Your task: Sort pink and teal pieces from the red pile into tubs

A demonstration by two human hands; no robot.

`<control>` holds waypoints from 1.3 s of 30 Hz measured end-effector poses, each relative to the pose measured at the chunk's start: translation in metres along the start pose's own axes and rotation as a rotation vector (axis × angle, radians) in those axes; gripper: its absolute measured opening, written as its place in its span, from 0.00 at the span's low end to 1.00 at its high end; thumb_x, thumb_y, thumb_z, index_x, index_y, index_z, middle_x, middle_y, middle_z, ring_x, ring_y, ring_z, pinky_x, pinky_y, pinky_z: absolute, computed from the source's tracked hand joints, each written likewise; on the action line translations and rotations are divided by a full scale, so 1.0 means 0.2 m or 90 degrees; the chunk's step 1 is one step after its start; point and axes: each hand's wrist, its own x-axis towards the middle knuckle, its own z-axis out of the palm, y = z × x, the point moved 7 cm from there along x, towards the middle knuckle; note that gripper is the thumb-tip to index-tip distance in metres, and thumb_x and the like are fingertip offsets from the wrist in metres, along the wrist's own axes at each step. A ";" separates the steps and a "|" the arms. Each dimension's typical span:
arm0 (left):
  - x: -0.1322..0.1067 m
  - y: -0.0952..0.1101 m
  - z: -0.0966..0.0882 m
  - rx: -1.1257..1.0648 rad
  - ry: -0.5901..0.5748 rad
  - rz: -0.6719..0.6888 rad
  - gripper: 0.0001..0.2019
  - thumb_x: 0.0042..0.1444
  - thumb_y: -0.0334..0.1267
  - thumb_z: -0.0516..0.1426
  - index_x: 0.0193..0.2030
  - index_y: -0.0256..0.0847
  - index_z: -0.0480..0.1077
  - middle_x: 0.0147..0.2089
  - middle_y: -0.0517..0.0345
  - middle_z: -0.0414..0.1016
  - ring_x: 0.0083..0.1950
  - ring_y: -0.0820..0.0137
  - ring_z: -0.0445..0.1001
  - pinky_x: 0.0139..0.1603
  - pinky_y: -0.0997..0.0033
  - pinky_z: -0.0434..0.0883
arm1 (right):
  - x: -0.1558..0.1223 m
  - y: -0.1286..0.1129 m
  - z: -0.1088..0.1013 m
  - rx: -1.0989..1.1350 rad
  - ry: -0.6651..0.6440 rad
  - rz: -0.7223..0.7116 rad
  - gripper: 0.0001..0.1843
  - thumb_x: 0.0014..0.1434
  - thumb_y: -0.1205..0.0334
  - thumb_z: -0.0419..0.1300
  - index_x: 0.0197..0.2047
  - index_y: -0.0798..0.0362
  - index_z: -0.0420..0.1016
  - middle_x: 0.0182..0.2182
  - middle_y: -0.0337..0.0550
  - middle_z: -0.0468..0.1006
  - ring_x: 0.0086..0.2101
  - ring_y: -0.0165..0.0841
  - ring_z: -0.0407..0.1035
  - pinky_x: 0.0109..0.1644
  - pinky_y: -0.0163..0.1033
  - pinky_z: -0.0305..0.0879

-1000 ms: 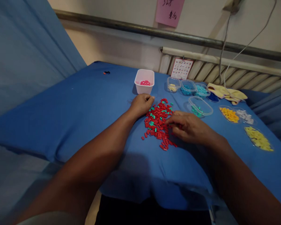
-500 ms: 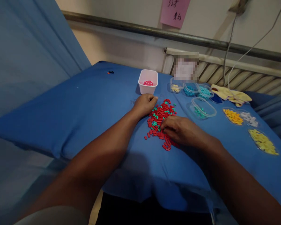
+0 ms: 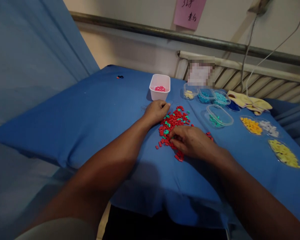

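Observation:
A mixed pile of small red pieces (image 3: pixel 175 117) and green pieces (image 3: pixel 166 132) lies on the blue cloth between my hands. My left hand (image 3: pixel 156 111) rests at the pile's upper left edge with its fingers curled in; whatever is inside them is hidden. Over the lower right of the pile, my right hand (image 3: pixel 187 140) has thumb and fingers pinched together low among the pieces. What is between those fingertips is too small to make out. A few red pieces (image 3: pixel 209 136) show beyond the right hand.
A white tub (image 3: pixel 160 95) with pink pieces stands behind the pile. To the right are a clear tub (image 3: pixel 220 116) with green pieces, other tubs of blue pieces (image 3: pixel 221 98), and trays of orange (image 3: pixel 251 126), white (image 3: pixel 269 128) and yellow pieces (image 3: pixel 285 153). A yellow cloth (image 3: pixel 250 101) lies near the radiator.
My right hand has shifted slightly left over the pile, its fingertips still low and together. My left hand stays by the pile. The whole view has moved a little.

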 end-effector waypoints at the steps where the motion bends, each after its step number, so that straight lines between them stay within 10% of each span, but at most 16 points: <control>1: 0.00 0.00 0.00 0.002 0.000 0.000 0.23 0.71 0.47 0.56 0.24 0.41 0.62 0.23 0.59 0.62 0.28 0.68 0.59 0.33 0.61 0.50 | 0.00 0.01 0.00 0.010 -0.006 0.013 0.06 0.67 0.68 0.63 0.45 0.50 0.81 0.37 0.42 0.85 0.33 0.34 0.75 0.37 0.39 0.61; 16: 0.02 -0.02 0.00 0.005 -0.003 0.009 0.22 0.70 0.48 0.55 0.24 0.41 0.65 0.25 0.57 0.67 0.30 0.67 0.64 0.34 0.61 0.53 | -0.12 0.37 -0.29 0.455 0.307 0.242 0.16 0.55 0.52 0.72 0.44 0.52 0.79 0.26 0.36 0.77 0.25 0.30 0.70 0.29 0.36 0.68; 24: 0.02 -0.03 0.00 -0.012 -0.003 -0.001 0.21 0.69 0.49 0.55 0.26 0.41 0.67 0.26 0.57 0.67 0.30 0.67 0.65 0.34 0.62 0.55 | -0.35 0.60 -0.56 0.004 0.548 0.305 0.18 0.63 0.54 0.65 0.54 0.52 0.81 0.36 0.46 0.83 0.34 0.39 0.77 0.44 0.49 0.77; 30: 0.02 -0.02 0.01 -0.009 0.000 0.011 0.22 0.69 0.48 0.55 0.24 0.41 0.65 0.26 0.57 0.67 0.30 0.67 0.65 0.34 0.61 0.54 | -0.37 0.67 -0.54 -0.226 0.447 0.278 0.16 0.66 0.57 0.63 0.52 0.53 0.85 0.48 0.58 0.86 0.48 0.53 0.79 0.58 0.62 0.74; 34: 0.01 -0.02 0.01 0.013 -0.005 0.006 0.22 0.69 0.49 0.54 0.25 0.41 0.66 0.26 0.56 0.68 0.30 0.66 0.65 0.34 0.61 0.52 | -0.21 0.40 -0.40 -0.140 0.422 0.066 0.12 0.72 0.60 0.61 0.51 0.49 0.85 0.47 0.51 0.88 0.48 0.47 0.81 0.57 0.54 0.76; 39: 0.01 -0.01 0.01 0.014 0.000 0.003 0.23 0.69 0.49 0.54 0.25 0.41 0.66 0.25 0.58 0.66 0.30 0.67 0.63 0.34 0.61 0.51 | 0.02 0.03 -0.05 -0.053 0.122 -0.178 0.21 0.71 0.72 0.58 0.61 0.48 0.83 0.53 0.47 0.87 0.53 0.42 0.80 0.62 0.49 0.75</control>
